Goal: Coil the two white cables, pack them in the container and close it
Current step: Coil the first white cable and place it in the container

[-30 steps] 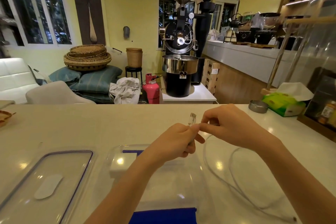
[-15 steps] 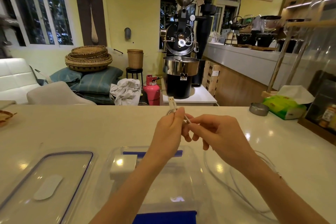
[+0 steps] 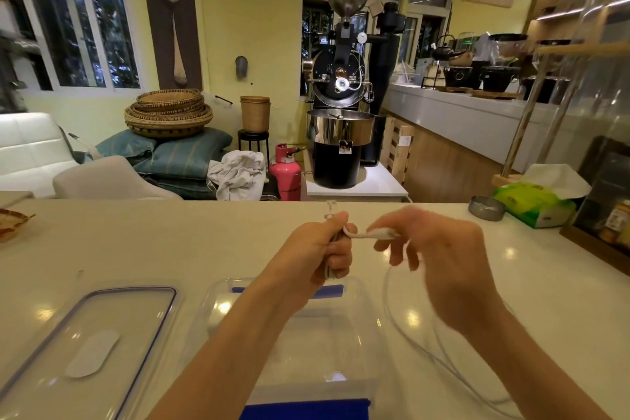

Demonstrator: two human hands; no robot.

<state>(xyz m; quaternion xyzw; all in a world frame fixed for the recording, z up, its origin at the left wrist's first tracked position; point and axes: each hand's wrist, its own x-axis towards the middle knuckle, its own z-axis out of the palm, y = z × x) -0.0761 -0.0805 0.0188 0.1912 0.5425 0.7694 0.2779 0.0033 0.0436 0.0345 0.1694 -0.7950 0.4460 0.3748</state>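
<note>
**Hands wound a white cable above the open container**

The left hand [image 3: 327, 245] was curled into a fist round several turns of the white cable [image 3: 402, 324], with a clear-tipped connector [image 3: 330, 210] sticking up above the thumb. The right hand [image 3: 439, 259] was just beside it, thumb and forefinger pinching a stretch of the same cable that ran across to the left fist; the other fingers hung loosely bent below. The right hand was blurred, so the exact grip could not be read more finely.

Both hands were raised over the pale countertop [image 3: 170, 242]. Beneath the left forearm stood the clear plastic container [image 3: 361, 314], open, with blue latches at its far and near rims; the forearm hid much of its inside, and something white showed dimly at its left end. The transparent lid [image 3: 92, 344], edged with a dark seal, lay flat on the counter to the left of the container, apart from it.

From the right hand the cable dropped to the counter and trailed in loose loops to the right of the container, passing under the right forearm. It looked thin, white and slack

Further off on the counter sat a small metal dish [image 3: 486, 209] and a green tissue pack [image 3: 535, 203]
</note>
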